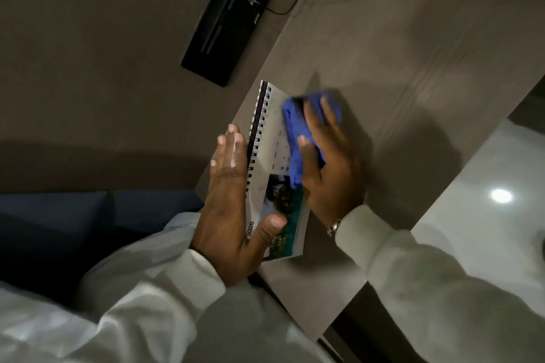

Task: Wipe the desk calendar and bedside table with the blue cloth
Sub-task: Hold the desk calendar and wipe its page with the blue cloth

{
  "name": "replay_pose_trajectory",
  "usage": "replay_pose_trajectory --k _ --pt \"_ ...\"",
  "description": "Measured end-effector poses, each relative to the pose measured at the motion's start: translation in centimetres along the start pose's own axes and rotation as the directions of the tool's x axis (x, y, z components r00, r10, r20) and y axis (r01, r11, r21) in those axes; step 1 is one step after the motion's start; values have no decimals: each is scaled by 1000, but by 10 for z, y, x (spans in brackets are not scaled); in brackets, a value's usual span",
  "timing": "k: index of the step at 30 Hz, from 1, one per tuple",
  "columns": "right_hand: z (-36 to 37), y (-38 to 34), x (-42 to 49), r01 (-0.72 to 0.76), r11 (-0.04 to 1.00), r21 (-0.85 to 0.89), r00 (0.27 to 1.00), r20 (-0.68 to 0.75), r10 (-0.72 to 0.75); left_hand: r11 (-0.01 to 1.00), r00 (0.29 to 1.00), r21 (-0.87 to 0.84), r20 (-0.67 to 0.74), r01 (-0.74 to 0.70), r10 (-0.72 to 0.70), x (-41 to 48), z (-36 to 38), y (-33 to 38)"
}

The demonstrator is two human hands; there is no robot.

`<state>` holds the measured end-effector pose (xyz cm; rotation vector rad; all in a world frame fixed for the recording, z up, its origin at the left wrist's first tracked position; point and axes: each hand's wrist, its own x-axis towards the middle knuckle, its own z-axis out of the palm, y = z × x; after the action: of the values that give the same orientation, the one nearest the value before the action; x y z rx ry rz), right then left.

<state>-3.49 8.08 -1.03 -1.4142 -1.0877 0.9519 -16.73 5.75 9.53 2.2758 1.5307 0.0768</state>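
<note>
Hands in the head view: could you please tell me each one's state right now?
Left hand: holds the desk calendar, thumb on its front, fingers behind.
Right hand: grips the blue cloth, pressing it on the calendar.

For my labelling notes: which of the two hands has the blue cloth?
The right hand: it presses the blue cloth against the desk calendar. The left hand has no cloth; it only holds the desk calendar near its spiral edge.

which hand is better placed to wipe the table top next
Right. The right hand grips the blue cloth against the desk calendar, just above the bedside table; the left hand is holding the calendar.
</note>
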Motion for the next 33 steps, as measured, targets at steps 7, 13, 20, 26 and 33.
replay_pose_trajectory --k 7,13,20,26,33 --pt "16 -10 -43 110 990 93 993 32 -114 1000 1000 14 6 -4 4 -1 2 -3" --pt "22 -11 -1 2 990 140 981 -191 25 1000 1000 15 4 8 -8 -1 2 -3" --pt "14 -12 -56 -31 997 78 999 -24 33 1000 999 6 18 30 -30 -1 2 -3" --pt "20 -26 2 -68 967 244 980 -168 111 1000 1000 3 6 7 -7 -3 1 -5" --pt "6 -11 -47 -122 988 90 992 -14 124 999 999 -10 -5 36 -36 -2 1 1"
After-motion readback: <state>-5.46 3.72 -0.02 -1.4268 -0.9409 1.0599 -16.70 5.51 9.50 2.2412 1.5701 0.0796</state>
